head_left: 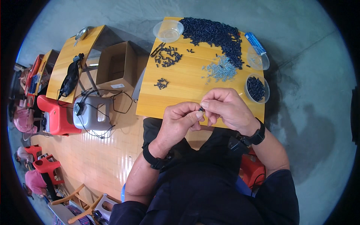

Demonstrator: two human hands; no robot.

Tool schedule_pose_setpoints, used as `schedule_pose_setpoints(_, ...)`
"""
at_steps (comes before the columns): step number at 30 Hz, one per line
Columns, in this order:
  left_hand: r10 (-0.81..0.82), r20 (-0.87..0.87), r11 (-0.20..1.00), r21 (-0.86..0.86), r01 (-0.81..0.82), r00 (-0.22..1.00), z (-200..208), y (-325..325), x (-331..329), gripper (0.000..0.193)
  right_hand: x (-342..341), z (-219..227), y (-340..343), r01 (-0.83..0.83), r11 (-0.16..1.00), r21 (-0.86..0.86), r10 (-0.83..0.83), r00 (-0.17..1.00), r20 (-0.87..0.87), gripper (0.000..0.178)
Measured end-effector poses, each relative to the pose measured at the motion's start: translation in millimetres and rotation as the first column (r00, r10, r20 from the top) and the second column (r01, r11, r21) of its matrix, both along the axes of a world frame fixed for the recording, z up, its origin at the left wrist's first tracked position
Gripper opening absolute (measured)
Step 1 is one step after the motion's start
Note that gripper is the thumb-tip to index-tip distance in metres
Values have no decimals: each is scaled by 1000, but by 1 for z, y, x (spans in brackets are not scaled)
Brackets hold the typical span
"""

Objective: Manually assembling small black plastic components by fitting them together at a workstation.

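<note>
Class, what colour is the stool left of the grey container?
Red stool, clearest in the head view.

A wooden desk (pixel 187 80) carries a big heap of black pieces (pixel 217 35) at its far side, a clear bowl (pixel 168 31) far left, grey screws (pixel 222 70) right of centre, small black piles (pixel 167 58) left, and a bowl of black pieces (pixel 257 88) at right.

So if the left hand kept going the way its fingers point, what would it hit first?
The right hand: the left hand points right at it, both pinching one small black piece between them.
</note>
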State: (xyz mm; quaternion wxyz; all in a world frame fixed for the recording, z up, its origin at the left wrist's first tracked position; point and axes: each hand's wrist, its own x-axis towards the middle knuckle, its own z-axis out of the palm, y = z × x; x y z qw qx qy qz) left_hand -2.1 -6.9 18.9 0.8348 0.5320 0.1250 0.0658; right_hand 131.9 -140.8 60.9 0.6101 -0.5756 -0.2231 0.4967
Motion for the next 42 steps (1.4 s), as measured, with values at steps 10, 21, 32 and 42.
schedule_pose_setpoints(10,-59,26,995,-75,61,998,0,2,-4,13,9,5,1,-153,988,8,153,988,-25,13)
schedule_pose_setpoints(21,-31,45,995,-95,35,998,5,0,-5,12,6,5,4,-130,989,65,139,979,-148,13)
schedule_pose_setpoints(32,79,99,995,-70,-72,992,4,3,-6,11,-4,-7,0,-161,986,-49,131,918,-374,58)
schedule_pose_setpoints(42,-32,164,999,-33,38,986,1,3,-7,7,-16,-15,3,-320,945,59,306,812,-497,64)
